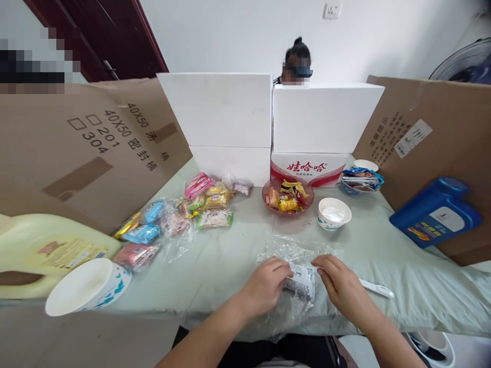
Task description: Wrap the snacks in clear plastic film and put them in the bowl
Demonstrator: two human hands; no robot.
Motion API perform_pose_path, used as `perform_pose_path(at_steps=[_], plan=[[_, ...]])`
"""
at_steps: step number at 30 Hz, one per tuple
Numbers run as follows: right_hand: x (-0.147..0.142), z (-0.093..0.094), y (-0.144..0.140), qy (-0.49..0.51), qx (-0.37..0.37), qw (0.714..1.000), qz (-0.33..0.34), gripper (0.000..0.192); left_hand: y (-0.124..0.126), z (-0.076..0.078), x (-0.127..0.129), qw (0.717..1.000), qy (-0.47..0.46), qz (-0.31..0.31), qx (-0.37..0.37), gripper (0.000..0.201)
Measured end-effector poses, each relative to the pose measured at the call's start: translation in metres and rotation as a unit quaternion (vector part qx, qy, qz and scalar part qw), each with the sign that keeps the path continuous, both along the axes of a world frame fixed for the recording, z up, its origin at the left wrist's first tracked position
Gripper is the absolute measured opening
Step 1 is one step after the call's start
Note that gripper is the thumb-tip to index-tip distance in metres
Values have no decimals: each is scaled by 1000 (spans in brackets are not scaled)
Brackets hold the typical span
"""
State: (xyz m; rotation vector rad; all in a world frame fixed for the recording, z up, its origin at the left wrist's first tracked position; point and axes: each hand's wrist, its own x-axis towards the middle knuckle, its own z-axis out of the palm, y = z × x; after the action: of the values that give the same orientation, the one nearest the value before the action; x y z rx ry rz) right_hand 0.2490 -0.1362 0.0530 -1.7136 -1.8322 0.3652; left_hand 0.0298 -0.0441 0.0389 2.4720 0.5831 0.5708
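Observation:
A small white packet with dark print [303,281] lies near the table's front edge, on a crumpled clear plastic bag [284,248]. My left hand [267,285] has its fingers closed on the packet's left end. At the packet's upper right corner, the fingertips of my right hand [341,286] are pinched together; whether they also hold some of the clear plastic cannot be told. A white plastic handle-like strip [376,288] lies just right of my right hand, partly hidden by it. The packet's underside is out of sight.
Several wrapped snacks [217,197] lie at left, near a paper bowl [90,286] and a yellow jug [57,250]. A reddish glass bowl of snacks [287,199], a small paper bowl [333,213] and a blue bottle [435,212] stand beyond my hands. White boxes [230,112] and cardboard [130,153] border the table; a person sits behind.

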Motion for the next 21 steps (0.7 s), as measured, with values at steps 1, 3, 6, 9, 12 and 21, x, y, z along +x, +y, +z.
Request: perform_pose_path(at_steps=[1, 3, 6, 9, 12, 21], plan=[[2, -5, 6, -6, 2, 1000, -14, 30, 2, -6, 11, 1000, 0, -4, 18, 30], [8, -12, 11, -14, -68, 997, -18, 33, 5, -20, 26, 998, 30, -27, 38, 48], [18, -17, -1, -17, -251, 967, 32, 33, 5, -37, 26, 996, 77, -30, 24, 69], [22, -23, -13, -82, -297, 951, 15, 16, 7, -41, 14, 996, 80, -1, -31, 65], [15, -39, -14, -120, -222, 967, -41, 19, 16, -32, 4, 989, 43, 56, -127, 65], [-4, -103, -11, -112, 79, 990, -21, 14, 121, 31, 32, 959, -77, 272, 36, 46]])
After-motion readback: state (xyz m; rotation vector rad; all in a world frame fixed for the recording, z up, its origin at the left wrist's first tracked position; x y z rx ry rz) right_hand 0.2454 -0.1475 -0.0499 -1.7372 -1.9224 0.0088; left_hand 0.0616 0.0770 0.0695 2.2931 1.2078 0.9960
